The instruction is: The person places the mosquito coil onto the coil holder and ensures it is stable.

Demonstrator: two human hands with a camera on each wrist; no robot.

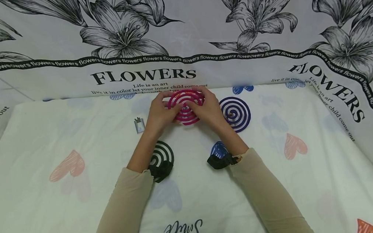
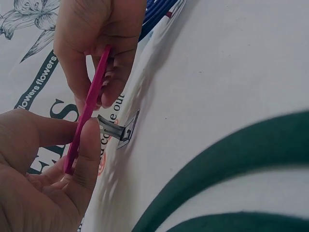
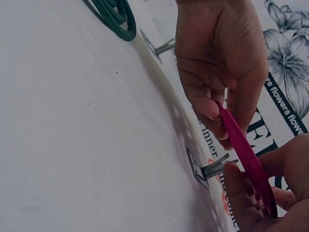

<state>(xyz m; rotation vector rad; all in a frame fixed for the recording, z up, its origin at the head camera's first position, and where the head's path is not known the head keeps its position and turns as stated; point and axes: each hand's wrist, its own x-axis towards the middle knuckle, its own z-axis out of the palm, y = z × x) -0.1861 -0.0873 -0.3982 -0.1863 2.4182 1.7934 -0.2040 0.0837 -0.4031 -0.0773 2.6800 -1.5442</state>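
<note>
A pink spiral mosquito coil (image 1: 187, 121) is held up by both hands near the table's far edge. My left hand (image 1: 161, 113) pinches its left side between thumb and fingers. On the opposite side my right hand (image 1: 210, 109) pinches the rim. Edge-on, the coil (image 2: 87, 113) looks like a thin tilted strip in the left wrist view. A small metal coil stand (image 3: 207, 169) with a raised prong stands close by its middle; whether they touch I cannot tell. Another metal stand (image 1: 139, 125) sits left of the left hand.
Beside the right wrist lies a dark blue coil (image 1: 235, 114). A green coil (image 1: 163, 153) is partly hidden by the left wrist's black strap (image 1: 161, 171). Behind the table hangs a flower-printed cloth (image 1: 199, 30); a white heart-printed cloth (image 1: 115, 211) covers the tabletop.
</note>
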